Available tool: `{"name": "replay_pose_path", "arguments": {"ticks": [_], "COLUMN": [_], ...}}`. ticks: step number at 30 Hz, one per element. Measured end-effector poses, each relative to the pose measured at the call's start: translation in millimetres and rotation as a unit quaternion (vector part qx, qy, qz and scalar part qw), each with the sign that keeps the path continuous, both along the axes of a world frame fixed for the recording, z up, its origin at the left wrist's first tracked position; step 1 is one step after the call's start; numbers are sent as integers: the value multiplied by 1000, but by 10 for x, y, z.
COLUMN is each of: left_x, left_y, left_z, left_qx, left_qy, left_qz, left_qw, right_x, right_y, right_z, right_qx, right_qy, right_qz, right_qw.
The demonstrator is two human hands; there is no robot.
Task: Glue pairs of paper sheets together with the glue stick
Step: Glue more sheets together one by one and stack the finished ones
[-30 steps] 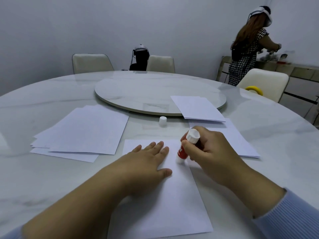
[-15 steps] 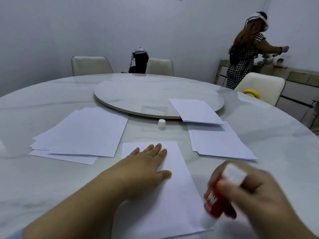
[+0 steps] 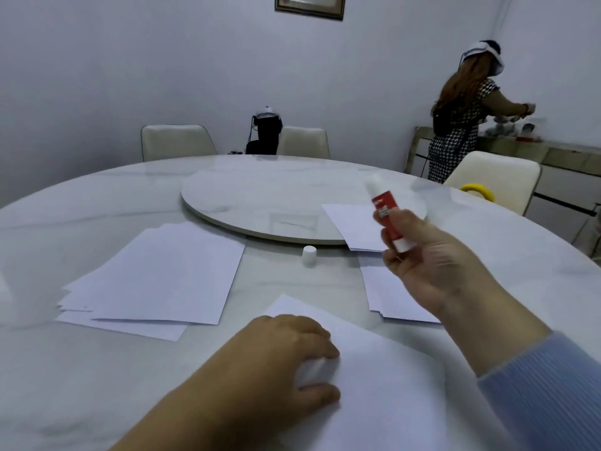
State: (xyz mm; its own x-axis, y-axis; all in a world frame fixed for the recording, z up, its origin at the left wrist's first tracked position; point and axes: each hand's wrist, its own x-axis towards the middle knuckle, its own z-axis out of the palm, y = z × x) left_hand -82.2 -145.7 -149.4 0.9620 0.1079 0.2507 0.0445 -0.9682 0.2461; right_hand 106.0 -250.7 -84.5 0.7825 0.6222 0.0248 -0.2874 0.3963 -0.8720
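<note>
A person seated at a round marble counter (image 3: 97, 369) lifts a red-and-white glue stick (image 3: 387, 216) in the right hand (image 3: 432, 265), right of the frame's centre. The fingers and thumb are curled round the lower end of the stick, which points up and slightly left, clear of the counter, its white tip blurred. A light blue ribbed sleeve (image 3: 549, 395) covers that arm at lower right.

At lower centre, the left hand (image 3: 292, 356) rests on a single white sheet (image 3: 383, 379), its fingers curled and pinching a fold of the sheet's near left edge between fingertips and thumb. The sheet lies slanted, 1 corner pointing towards the middle of the counter.

The glue stick's small white cap (image 3: 309, 254) stands upright on the bare counter just in front of the rim of the raised turntable (image 3: 260, 193), apart from all the paper. A loose stack of white sheets (image 3: 156, 275) lies fanned out at centre left. Another stack (image 3: 390, 297) lies to the right of the cap, partly hidden behind the right hand, and a third small pile (image 3: 351, 222) overlaps the turntable's near right edge.

In the upper right, another person (image 3: 461, 115) in a checked dress and a head-worn device stands facing a sideboard (image 3: 566, 157). 3 pale chairs (image 3: 175, 141) ring the far side of the counter, and a yellow ring (image 3: 478, 191) sits by the rightmost chair.
</note>
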Motion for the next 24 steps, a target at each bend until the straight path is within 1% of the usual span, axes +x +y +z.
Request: {"name": "replay_pose_path", "arguments": {"ticks": [2,4,7,8,9,11,12,15,17,18,21,24], "left_x": [12,11,4,3,4,15,22,34,33,32,27,8], "left_y": [-14,0,11,9,9,11,11,16,18,18,11,11], "left_z": [-7,-1,6,6,9,16,19,19,14,10,11,9], "left_qx": [35,44,43,43,45,47,47,45,41,36,24,21], "left_qy": [-17,-25,-33,-36,-36,-27,-22,-18,-21,-22,-21,-25], "left_qz": [25,47,68,73,77,82,84,84,86,87,89,92], "left_qw": [999,998,996,996,995,995,995,995,995,995,996,995], "right_x": [67,131,220,257,290,337,350,389,421,431,433,434], "right_y": [155,320,553,624,686,793,834,929,970,988,1015,985], "right_z": [-70,-132,-204,-227,-253,-318,-344,-414,-459,-479,-548,-579], "right_qx": [-30,-61,-83,-95,-126,-202,-230,-313,-364,-380,-397,-384], "right_qy": [-14,-25,-10,-32,-76,-180,-216,-301,-347,-362,-386,-407], "right_qz": [24,37,38,27,7,-35,-58,-121,-135,-134,-121,-119], "right_qw": [999,997,996,995,989,962,947,893,854,841,824,820]}}
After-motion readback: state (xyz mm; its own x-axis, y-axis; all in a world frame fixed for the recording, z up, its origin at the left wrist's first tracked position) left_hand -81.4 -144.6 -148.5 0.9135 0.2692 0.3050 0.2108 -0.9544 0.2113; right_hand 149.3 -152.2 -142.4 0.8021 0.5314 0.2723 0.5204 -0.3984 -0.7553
